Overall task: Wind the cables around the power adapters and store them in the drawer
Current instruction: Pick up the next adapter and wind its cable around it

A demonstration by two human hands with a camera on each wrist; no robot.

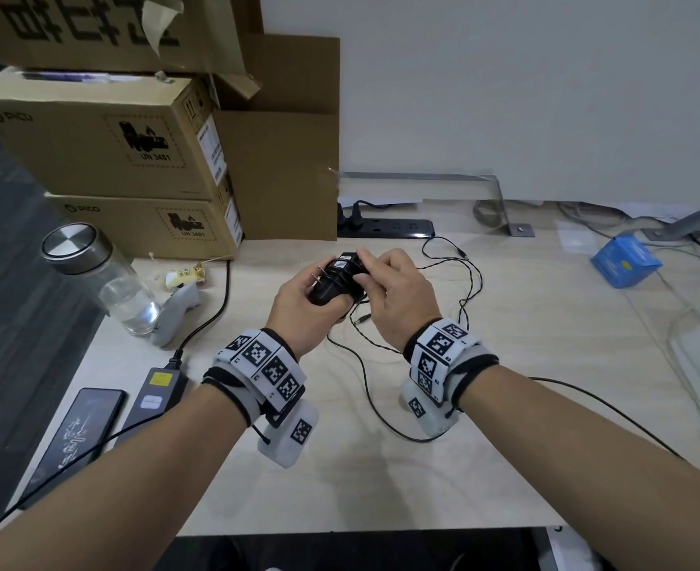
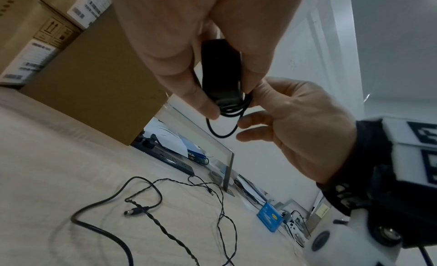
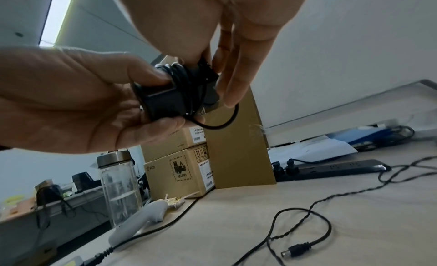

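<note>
My left hand (image 1: 299, 307) grips a small black power adapter (image 1: 332, 282) above the middle of the desk, its metal prongs pointing left. Several turns of its black cable (image 3: 184, 77) are wound round the body. My right hand (image 1: 393, 290) pinches the cable against the adapter's right end, and a short loop (image 2: 222, 130) hangs below it. The remaining cable trails down onto the desk and ends in a barrel plug (image 1: 362, 319), (image 3: 295, 250). A thin twisted cable (image 1: 470, 282) lies loose just right of the hands. No drawer is in view.
Stacked cardboard boxes (image 1: 105, 146) stand at the back left, with a black power strip (image 1: 385, 228) beside them. A glass bottle (image 1: 105, 282), a grey controller (image 1: 179, 311), a larger adapter brick (image 1: 157, 389) and a phone (image 1: 76, 434) line the desk's left side. A blue packet (image 1: 624, 261) lies far right.
</note>
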